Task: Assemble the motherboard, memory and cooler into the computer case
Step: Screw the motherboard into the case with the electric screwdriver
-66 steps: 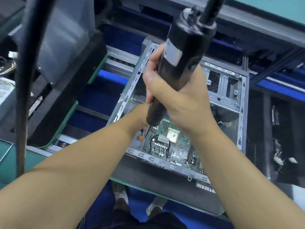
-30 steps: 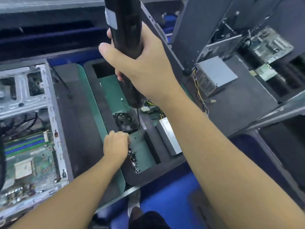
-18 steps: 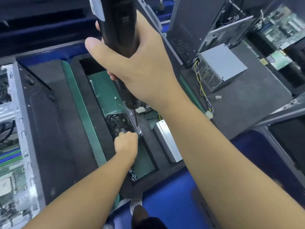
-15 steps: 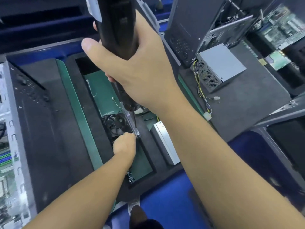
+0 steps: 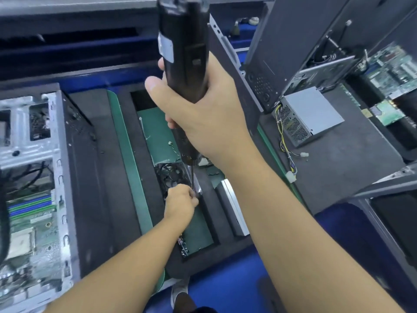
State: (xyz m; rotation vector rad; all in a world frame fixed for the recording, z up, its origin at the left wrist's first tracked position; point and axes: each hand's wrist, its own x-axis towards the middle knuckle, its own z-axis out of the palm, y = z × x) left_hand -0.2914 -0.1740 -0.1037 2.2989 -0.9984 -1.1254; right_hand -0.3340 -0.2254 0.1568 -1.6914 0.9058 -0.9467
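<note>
The step in hand is judged to be the loading of a screw onto the screwdriver before the motherboard is fastened down. The tool is held upright over the foam tray, and its thin bit is pointed straight down into the left hand.

To do this well, the tool should be kept steady and vertical, so that the screw is seated square on the tip and is not knocked off on the way across. The trigger is best left alone until the screw is set in its hole. The loose screws are heaped at the near end of the same compartment, and the black fan of the cooler is lying just beyond the left hand, so the bit should be kept off its blades.

The grip of the right hand is closed fully round the black barrel, with the thumb wrapped across the front. The grip of the left hand is closed tight, with the fingertips pinched at the tip of the bit; whether a screw is held between them cannot be told, since it is hidden by the fingers.

The computer case is laid on its side at the far left, well apart from both hands, with the motherboard inside it and the memory slots seemingly unfilled. A power supply is set on the desk to the right.
</note>
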